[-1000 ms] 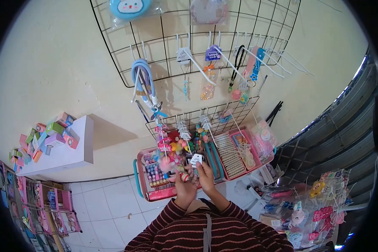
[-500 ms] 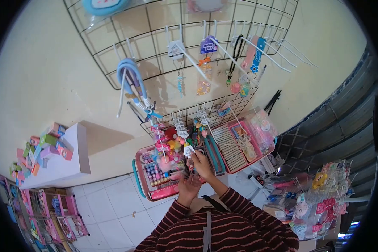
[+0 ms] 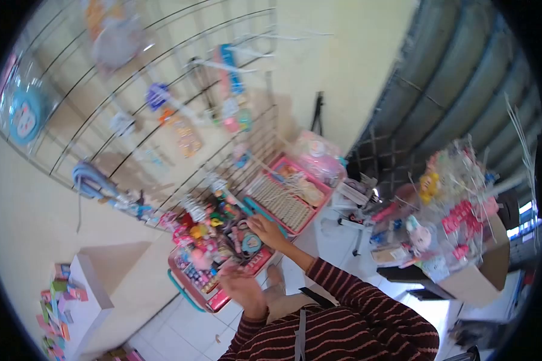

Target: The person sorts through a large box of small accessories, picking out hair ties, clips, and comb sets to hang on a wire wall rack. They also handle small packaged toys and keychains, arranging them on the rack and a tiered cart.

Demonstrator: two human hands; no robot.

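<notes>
Over the near edge of a pink basket (image 3: 218, 301) with a teal handle, my left hand (image 3: 244, 290) is smeared by motion, its fingers looking loosely spread with nothing visible in them. My right hand (image 3: 268, 233) reaches over the basket with fingers stretched out, and no held thing shows. Just below its fingers is a round teal item (image 3: 251, 243). Colourful trinkets hang on hooks beyond the hands, with a pink fluffy charm (image 3: 200, 260) at their left. White card tags (image 3: 194, 209) are bunched on a hook behind.
A wire grid rack (image 3: 102, 90) on the wall carries keychains and pouches. A second pink tray (image 3: 304, 225) holds rows of beaded strands. At right, a cardboard box (image 3: 491, 280) is heaped with packaged accessories. Small boxes sit on a white shelf (image 3: 90, 313) at left.
The view has swung to the right. My right hand has let go of the white tag and moved off it. My left hand has drawn apart from the right and is blurred.
</notes>
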